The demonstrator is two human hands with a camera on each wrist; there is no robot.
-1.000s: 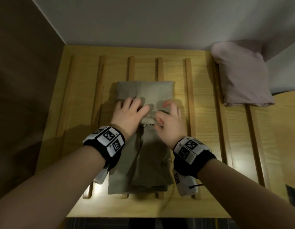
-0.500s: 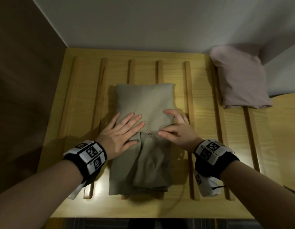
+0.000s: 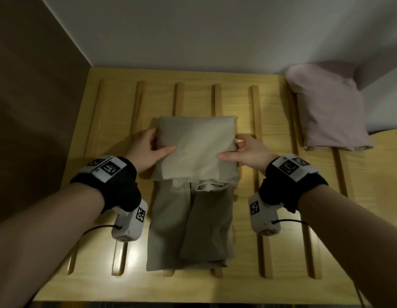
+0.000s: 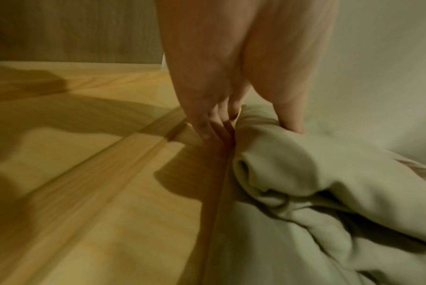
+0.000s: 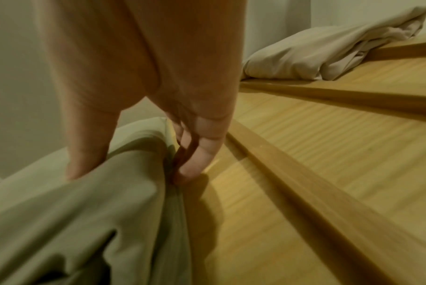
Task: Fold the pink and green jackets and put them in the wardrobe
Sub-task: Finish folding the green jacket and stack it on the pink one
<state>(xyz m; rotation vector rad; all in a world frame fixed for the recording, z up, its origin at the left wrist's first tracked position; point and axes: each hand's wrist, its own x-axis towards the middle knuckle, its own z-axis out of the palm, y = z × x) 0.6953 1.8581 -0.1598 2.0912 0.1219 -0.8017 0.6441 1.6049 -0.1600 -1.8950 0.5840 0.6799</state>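
1. The head view shows the green jacket [image 3: 194,174] lying mid-platform, its far part folded back over the rest, and the pink jacket [image 3: 326,110] folded at the far right corner.
2. The wrist views show what that view hides: the left hand [image 4: 221,90] pinches the fold's left edge, thumb on top and fingers [image 4: 204,131] beneath; the right hand [image 5: 158,92] pinches the right edge likewise.
3. Raised slats cross the wooden platform [image 3: 117,121]; walls close its far and left sides.
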